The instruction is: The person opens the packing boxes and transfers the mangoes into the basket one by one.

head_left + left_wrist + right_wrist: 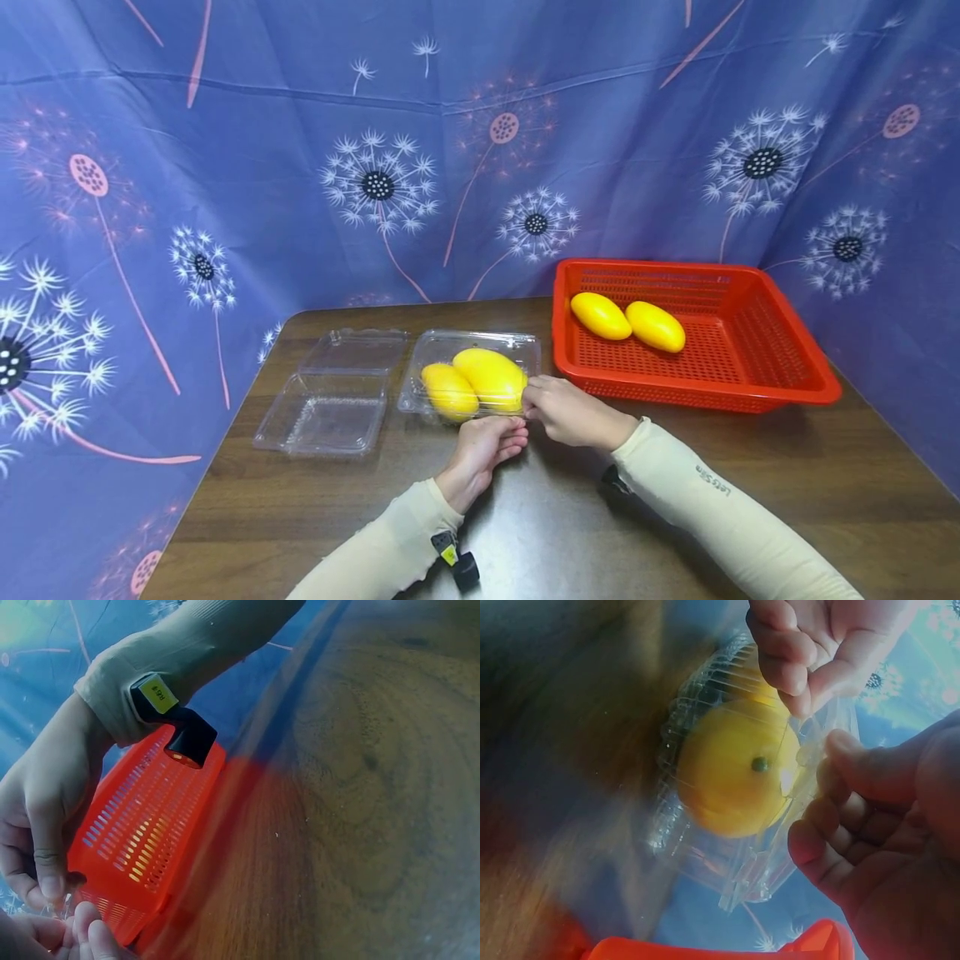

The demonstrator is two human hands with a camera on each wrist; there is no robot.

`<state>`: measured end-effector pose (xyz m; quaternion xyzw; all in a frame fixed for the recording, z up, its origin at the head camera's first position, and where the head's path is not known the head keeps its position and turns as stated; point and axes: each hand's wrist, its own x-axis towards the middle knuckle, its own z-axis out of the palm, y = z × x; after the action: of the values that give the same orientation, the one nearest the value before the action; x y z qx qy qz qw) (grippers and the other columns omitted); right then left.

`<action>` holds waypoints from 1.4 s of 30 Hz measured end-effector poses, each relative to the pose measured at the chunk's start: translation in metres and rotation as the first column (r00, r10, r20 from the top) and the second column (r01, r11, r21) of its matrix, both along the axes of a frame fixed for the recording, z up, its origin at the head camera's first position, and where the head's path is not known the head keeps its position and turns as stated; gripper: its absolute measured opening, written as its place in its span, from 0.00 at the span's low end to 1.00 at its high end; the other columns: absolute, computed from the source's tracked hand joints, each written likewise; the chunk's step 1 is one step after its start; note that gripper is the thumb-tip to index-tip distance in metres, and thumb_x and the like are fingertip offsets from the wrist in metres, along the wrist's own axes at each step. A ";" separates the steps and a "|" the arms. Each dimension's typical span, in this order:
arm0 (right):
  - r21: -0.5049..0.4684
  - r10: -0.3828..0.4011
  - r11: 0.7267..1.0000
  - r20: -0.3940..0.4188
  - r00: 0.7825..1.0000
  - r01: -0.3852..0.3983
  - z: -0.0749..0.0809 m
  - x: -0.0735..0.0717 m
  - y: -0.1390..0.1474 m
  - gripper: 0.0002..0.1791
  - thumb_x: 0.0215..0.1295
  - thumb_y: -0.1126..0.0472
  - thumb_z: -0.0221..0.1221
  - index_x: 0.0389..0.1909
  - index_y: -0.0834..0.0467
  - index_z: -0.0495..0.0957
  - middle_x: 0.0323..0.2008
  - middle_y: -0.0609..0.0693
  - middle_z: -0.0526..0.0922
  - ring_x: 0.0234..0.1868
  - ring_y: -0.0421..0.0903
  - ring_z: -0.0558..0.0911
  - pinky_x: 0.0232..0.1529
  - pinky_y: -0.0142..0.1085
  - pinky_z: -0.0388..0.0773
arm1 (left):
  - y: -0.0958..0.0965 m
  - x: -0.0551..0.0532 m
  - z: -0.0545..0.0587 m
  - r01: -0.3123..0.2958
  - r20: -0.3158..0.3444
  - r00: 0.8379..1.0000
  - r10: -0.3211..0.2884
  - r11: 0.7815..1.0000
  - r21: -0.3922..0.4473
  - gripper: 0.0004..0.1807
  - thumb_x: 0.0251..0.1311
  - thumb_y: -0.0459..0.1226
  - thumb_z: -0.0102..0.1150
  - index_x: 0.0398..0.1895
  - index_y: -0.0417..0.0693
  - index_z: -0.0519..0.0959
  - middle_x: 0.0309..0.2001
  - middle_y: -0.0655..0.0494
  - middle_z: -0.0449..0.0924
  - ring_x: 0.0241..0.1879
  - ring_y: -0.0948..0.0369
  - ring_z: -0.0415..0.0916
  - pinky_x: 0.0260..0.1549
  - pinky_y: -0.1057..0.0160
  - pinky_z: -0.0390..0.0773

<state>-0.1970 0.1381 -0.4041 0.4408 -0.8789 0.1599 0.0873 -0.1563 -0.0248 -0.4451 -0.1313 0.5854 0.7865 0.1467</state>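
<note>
A clear plastic clamshell box (438, 340) stands on the table with two yellow mangoes inside, a larger mango (491, 379) on the right and a smaller mango (450, 392) on the left. Its lid lies over the fruit. My right hand (562, 408) pinches the box's rim at the front right corner between thumb and fingers. Close beside it, my left hand (483, 450) pinches the front edge with thumb and fingertip. The right wrist view shows both hands at the clear rim, near the mango's green stem end (760, 764). Whether the rim is fastened cannot be told.
A second clear clamshell box (322, 417) lies unfolded and empty to the left. At the back right stands a red perforated basket (750, 392) holding two mangoes, a left one (600, 316) and a right one (656, 326). A patterned blue cloth (480, 167) hangs behind the wooden table (300, 517).
</note>
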 end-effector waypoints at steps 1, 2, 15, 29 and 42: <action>-0.008 0.007 1.000 0.007 1.000 -0.007 0.000 -0.001 0.001 0.07 0.57 0.71 0.63 0.27 0.56 0.76 0.27 0.45 0.75 0.32 0.42 0.75 0.38 0.36 0.77 | 0.000 0.000 0.000 0.002 -0.004 1.000 -0.002 1.000 0.002 0.15 0.60 0.30 0.56 0.45 0.25 0.79 0.22 0.58 0.83 0.21 0.68 0.80 0.26 0.72 0.82; -0.017 0.010 1.000 0.016 1.000 -0.009 0.000 -0.001 0.001 0.08 0.56 0.71 0.63 0.27 0.56 0.76 0.27 0.45 0.75 0.32 0.42 0.75 0.37 0.35 0.77 | 0.000 0.000 0.000 0.005 -0.007 1.000 -0.005 1.000 0.003 0.15 0.60 0.30 0.56 0.45 0.25 0.79 0.22 0.58 0.82 0.21 0.68 0.79 0.26 0.72 0.82; -0.066 0.012 0.998 0.134 0.991 -0.003 0.002 -0.002 0.004 0.08 0.58 0.71 0.63 0.27 0.56 0.77 0.26 0.43 0.75 0.30 0.39 0.74 0.36 0.33 0.77 | 0.001 0.001 -0.001 0.010 -0.021 1.000 -0.011 1.000 -0.008 0.13 0.58 0.27 0.55 0.42 0.24 0.81 0.19 0.59 0.81 0.19 0.69 0.78 0.24 0.72 0.81; -0.070 0.022 0.997 0.052 0.998 -0.019 -0.003 0.003 0.003 0.06 0.58 0.70 0.63 0.29 0.57 0.77 0.29 0.46 0.77 0.34 0.42 0.76 0.40 0.37 0.78 | 0.005 0.001 -0.001 0.003 0.053 0.999 -0.004 1.000 0.026 0.17 0.62 0.33 0.57 0.49 0.25 0.78 0.23 0.57 0.83 0.22 0.66 0.82 0.28 0.69 0.84; 0.067 0.027 0.997 0.125 0.992 -0.036 0.013 -0.003 0.005 0.05 0.58 0.70 0.63 0.31 0.57 0.78 0.28 0.45 0.76 0.31 0.40 0.73 0.37 0.32 0.79 | 0.007 0.000 0.004 0.021 0.021 1.000 -0.022 0.999 0.023 0.15 0.61 0.29 0.56 0.46 0.22 0.78 0.20 0.58 0.82 0.20 0.67 0.80 0.24 0.72 0.82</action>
<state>-0.2001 0.1428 -0.3913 0.4467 -0.8805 0.1579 0.0145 -0.1564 -0.0178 -0.4415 -0.1318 0.5760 0.7901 0.1631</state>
